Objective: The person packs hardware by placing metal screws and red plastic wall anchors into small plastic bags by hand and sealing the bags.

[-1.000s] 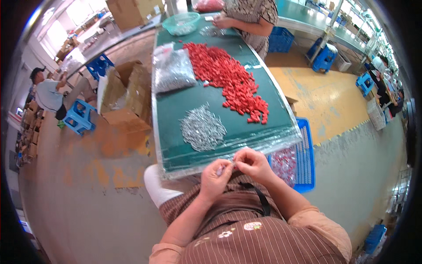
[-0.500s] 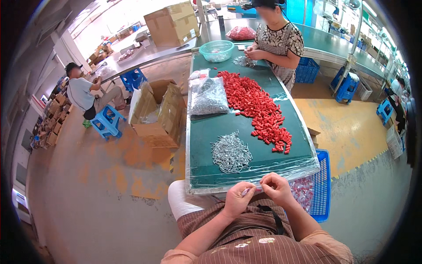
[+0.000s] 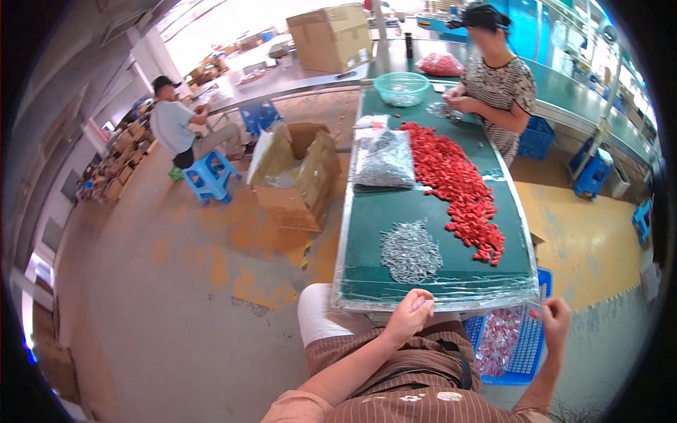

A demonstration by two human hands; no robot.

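Observation:
My left hand is at the table's near edge, its fingers pinched together; a small pale bit shows at the fingertips, too small to name. My right hand is out over the right side of the blue basket, closed on a small clear packet with a bit of red in it. Many clear and red packets lie in that basket. Beyond my left hand, a heap of silver screws rests on the green tabletop. Red plastic plugs form a long pile to its right.
A clear bag of screws and a mint-green plastic basket stand farther back. Across the table a co-worker handles small parts. An open carton is on the floor at left; another person sits on a blue stool beyond.
My hands, together at the table edge before, have parted. The right one has moved out to the right over the basket with the packet. The whole view has shifted.

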